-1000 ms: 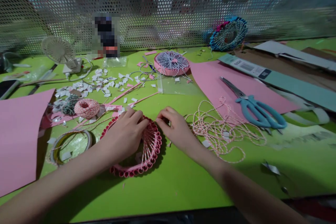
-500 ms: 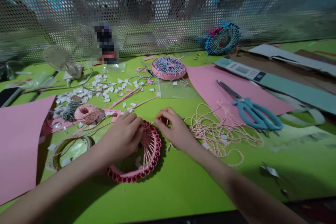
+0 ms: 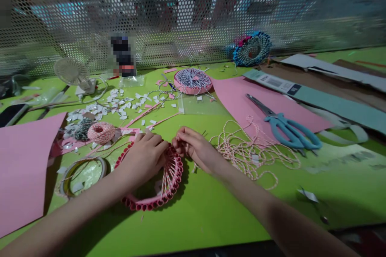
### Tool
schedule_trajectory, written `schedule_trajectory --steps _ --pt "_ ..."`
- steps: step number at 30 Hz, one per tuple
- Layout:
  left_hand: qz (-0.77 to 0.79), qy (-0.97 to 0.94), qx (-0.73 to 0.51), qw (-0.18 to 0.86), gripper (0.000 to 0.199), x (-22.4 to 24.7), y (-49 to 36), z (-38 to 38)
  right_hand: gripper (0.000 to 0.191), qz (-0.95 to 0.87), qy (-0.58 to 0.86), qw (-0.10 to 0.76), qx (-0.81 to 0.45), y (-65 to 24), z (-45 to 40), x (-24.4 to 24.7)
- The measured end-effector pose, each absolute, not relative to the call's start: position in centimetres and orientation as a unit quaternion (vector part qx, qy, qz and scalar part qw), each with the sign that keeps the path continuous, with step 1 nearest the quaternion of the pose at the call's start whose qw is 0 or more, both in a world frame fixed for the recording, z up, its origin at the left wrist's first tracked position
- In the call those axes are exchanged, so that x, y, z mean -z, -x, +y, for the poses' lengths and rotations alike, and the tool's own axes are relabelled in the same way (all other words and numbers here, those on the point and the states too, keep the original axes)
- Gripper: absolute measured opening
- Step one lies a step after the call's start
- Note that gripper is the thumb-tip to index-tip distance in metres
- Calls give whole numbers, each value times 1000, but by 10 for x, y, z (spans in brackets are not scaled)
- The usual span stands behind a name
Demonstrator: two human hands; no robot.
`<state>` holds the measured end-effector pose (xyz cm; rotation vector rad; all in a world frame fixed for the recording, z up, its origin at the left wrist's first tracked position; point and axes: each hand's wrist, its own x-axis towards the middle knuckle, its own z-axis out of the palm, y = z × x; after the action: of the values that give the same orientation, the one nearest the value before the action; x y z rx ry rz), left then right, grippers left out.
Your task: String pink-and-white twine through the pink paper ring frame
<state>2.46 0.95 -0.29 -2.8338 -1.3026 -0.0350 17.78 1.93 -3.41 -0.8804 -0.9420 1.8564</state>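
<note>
1. Left hand [image 3: 144, 156]: curved over the upper left of a scalloped pink paper ring [image 3: 157, 202], fingers resting on the strung strands and rim. Grip half-curled; whether clamped or only resting, impossible to tell.
2. Right hand [image 3: 196, 148]: at the ring's upper right edge, fingertips [image 3: 177, 143] drawn tightly together in a pinch. Anything thin between them too small to tell.
3. Ring position: flat on the green bench [image 3: 217, 213], between the two forearms, with pink-and-white twisted twine [image 3: 170, 172] strung across its right part.
4. Just right of the right hand: a loose tangle of pink-and-white twine [image 3: 244, 154], lying on the bench and partly over a pink card sheet [image 3: 241, 104].
5. Beyond the tangle: teal-handled scissors [image 3: 286, 128], lying on that sheet's edge.
6. Left of the ring: a pink twine ball [image 3: 101, 133] beside a dark twine ball [image 3: 82, 129], with a tape roll [image 3: 83, 176] nearer the left forearm.
7. Farther up the bench: scattered white paper scraps [image 3: 111, 102], then a pink disc densely wound with dark-and-white twine [image 3: 193, 81], resting partly on a clear plastic sleeve [image 3: 199, 105].
8. Against the perforated metal screen [image 3: 193, 8]: a blue-rimmed woven ring [image 3: 251, 50], propped upright.
</note>
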Motion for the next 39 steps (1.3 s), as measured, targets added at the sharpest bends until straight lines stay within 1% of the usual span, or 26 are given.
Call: schedule_trajectory --steps 5,9,14,20,27,31,34,37,39 --pt "-399 917 -4 10 14 4 -25 11 18 -416 393 428 -699 -177 22 41" --pt "-404 914 4 -11 14 3 -24 12 18 -435 411 424 -680 -177 22 41" --pt "-424 905 31 -31 20 2 -20 13 16 -499 411 433 -628 -177 20 38" --pt "-420 907 15 -1 13 2 -24 10 17 -503 420 454 -604 -176 21 37" --pt "-401 916 -7 -10 11 2 -26 11 18 -486 441 437 -615 -178 23 39" --pt "-405 914 19 -22 17 3 -24 13 19 -495 446 436 -604 -181 26 40" --pt "-421 904 48 -50 21 3 -21 14 14 -505 428 435 -610 -185 26 37" --pt "-444 887 92 -83 20 4 -20 15 6 -512 428 417 -617 -187 23 29" --pt "-453 880 116 -90 18 6 -20 14 8 -540 458 399 -582 -188 20 23"
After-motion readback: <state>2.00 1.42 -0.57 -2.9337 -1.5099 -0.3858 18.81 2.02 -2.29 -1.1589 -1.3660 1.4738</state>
